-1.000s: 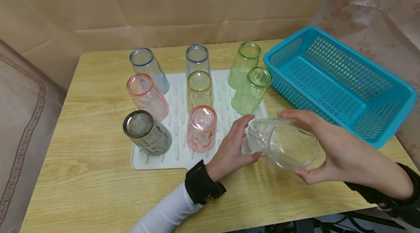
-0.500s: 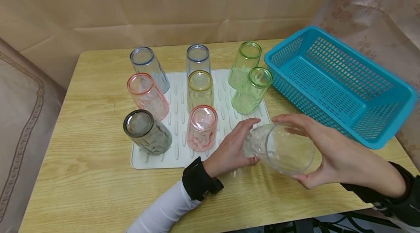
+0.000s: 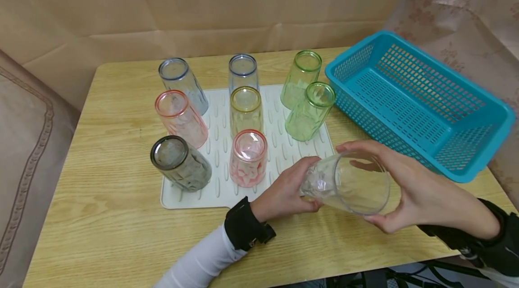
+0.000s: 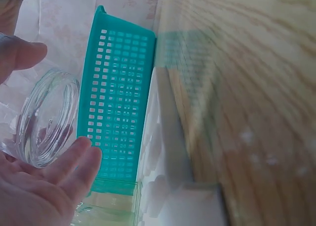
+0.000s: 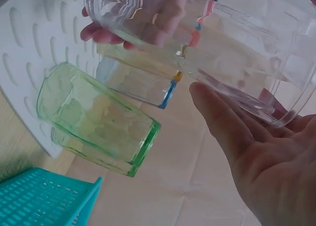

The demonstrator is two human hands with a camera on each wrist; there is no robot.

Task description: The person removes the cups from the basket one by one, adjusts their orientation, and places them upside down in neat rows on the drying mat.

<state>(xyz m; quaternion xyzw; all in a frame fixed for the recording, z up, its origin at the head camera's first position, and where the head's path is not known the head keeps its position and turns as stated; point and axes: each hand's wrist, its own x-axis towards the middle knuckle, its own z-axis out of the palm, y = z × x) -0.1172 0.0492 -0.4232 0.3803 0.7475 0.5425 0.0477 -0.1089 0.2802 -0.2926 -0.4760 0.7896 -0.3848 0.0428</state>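
Observation:
A clear drinking glass (image 3: 357, 184) is held tilted above the table, with its wide mouth toward the right. My right hand (image 3: 409, 189) grips it near the mouth, thumb below and fingers above. Around the narrower base end curls my left hand (image 3: 284, 191), as the glass base (image 4: 47, 120) between thumb and fingers in the left wrist view shows. Beside the hands lies a white ridged drying mat (image 3: 219, 153). Upside-down glasses stand on it: grey (image 3: 182, 164), pink (image 3: 248, 162), yellow (image 3: 246, 112) and green (image 3: 308, 114) among them.
A turquoise perforated basket (image 3: 409, 107) sits at the back right of the wooden table (image 3: 109, 216). Further upturned glasses include a blue one (image 3: 184, 85) at the back left and a second pink one (image 3: 182, 119). Dark metal and cables (image 3: 397, 276) show below the front edge.
The glass and my right hand have shifted slightly left and down. My left hand has come down and closed in around the base end. The glasses on the mat have stayed put.

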